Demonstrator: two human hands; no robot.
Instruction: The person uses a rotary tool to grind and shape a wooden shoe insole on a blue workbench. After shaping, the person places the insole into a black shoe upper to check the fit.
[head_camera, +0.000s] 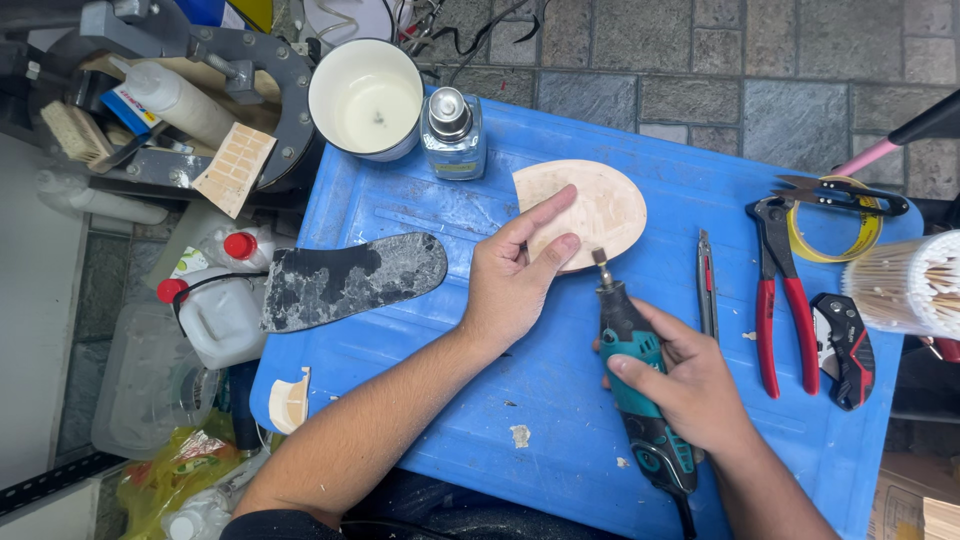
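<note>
Oval wooden piece (590, 205) sits toward the far side of the blue desk (420, 400), lying flat, its long axis running left to right with a slight tilt, the near rim facing the person. Starting at the left edge: a dark worn insole (350, 280) lies with its heel end hanging off the desk's left edge, toe pointing right toward the middle. Just off that edge stand white plastic bottles with red caps (215, 300), so there is little spare room there. At the far left corner a white cup (366, 98) stands at the desk's corner, with a small glass bottle (453, 135) just beside it on the desk.

Moving in: the left hand (515, 275) lies open, palm down, fingers stretched onto the near-left part of the oval, pinning it. Bare blue surface opens up below the hand, between the forearms, with only a few pale scraps.

Next, the rotary tool (640, 385), teal and black, is gripped firmly by the right hand (690, 385), fingers wrapped round its body. Its long axis runs from the near edge up toward the far side, leaning slightly left, and the tip meets the oval's near rim, just beside the left fingertips.

Right of that: a slim utility knife (706, 285) lies lengthwise, then red-handled pliers (775, 290), a black folding knife (845, 350), and a roll of yellow tape (835, 220) near the right edge. That side is crowded; a bundle of wooden sticks (910, 285) overhangs the right edge.
</note>
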